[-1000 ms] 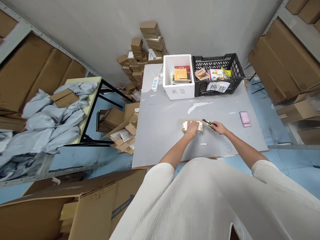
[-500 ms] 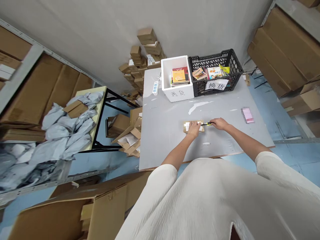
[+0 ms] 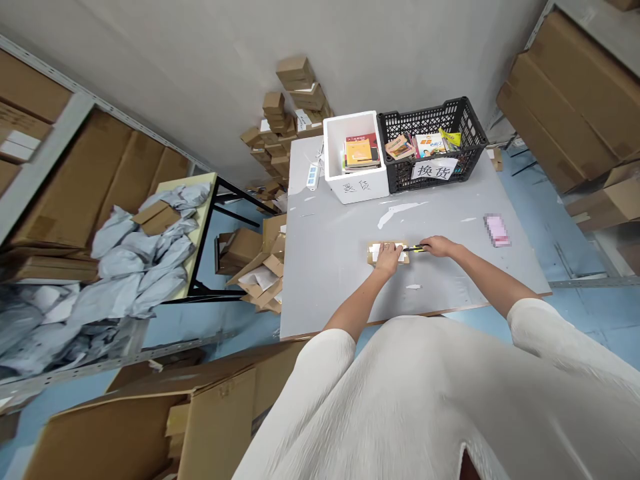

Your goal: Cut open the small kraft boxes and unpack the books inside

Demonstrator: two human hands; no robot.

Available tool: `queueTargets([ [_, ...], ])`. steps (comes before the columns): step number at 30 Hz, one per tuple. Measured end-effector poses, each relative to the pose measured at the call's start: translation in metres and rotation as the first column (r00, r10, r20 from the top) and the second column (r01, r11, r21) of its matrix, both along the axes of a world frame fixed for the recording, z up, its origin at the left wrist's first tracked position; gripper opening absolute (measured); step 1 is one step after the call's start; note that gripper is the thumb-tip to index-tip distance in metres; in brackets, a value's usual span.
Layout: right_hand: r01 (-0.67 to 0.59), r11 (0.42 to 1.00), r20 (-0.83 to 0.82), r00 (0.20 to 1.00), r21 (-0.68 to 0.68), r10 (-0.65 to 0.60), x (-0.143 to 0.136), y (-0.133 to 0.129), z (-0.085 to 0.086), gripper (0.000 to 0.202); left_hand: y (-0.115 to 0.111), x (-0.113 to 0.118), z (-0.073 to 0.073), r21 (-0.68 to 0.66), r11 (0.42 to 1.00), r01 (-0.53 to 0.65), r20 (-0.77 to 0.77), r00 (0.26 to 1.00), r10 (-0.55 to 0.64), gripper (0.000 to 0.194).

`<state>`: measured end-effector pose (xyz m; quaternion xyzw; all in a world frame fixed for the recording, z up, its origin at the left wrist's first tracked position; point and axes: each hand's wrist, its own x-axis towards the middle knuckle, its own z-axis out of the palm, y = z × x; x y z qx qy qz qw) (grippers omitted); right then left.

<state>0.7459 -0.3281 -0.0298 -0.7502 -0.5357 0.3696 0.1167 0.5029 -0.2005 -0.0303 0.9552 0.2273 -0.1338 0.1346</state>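
Observation:
A small brown cardboard box (image 3: 371,257) with a white label lies on the grey table (image 3: 330,267). My left hand (image 3: 387,259) grips it from above, fingers over the label, and hides the middle of its top. In my right hand (image 3: 438,246) is a black and yellow utility knife (image 3: 414,248), held with closed fingers. Its tip points left and meets the right end of the box, close to my left fingertips. How deep the blade sits cannot be made out.
Behind the box stand a white foam box (image 3: 357,190) and a black plastic crate (image 3: 470,163), both with books. A pink blurred item (image 3: 497,231) lies to the right, a power strip (image 3: 312,177) at back left. Grey parcels (image 3: 125,257) fill a side table. An open carton (image 3: 220,420) is near.
The view has shifted slightly. Both hands, the knife and the box keep almost the same places on the table.

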Motion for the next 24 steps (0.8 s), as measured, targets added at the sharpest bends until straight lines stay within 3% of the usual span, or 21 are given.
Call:
queueTargets([
  [5, 0.068, 0.987, -0.220, 0.970, -0.149, -0.100, -0.006, -0.018, 0.002, 0.023, 0.000, 0.000, 0.001, 0.009, 1.000, 0.011, -0.008, 1.000, -0.011, 0.061],
  [11, 0.106, 0.992, -0.192, 0.974, -0.070, -0.117, -0.007, -0.030, 0.003, 0.025, 0.001, 0.002, 0.001, 0.016, 0.999, 0.030, -0.021, 0.999, -0.029, 0.058],
  [18, 0.182, 0.981, -0.312, 0.930, -0.072, -0.196, -0.026, -0.032, 0.005, 0.028, 0.004, 0.003, 0.000, 0.026, 0.998, 0.064, -0.025, 0.998, -0.064, 0.062],
  [24, 0.218, 0.973, -0.244, 0.942, -0.080, -0.231, -0.025, -0.045, 0.007, 0.030, 0.002, 0.000, -0.003, 0.017, 0.998, 0.060, -0.017, 0.998, -0.060, 0.064],
])
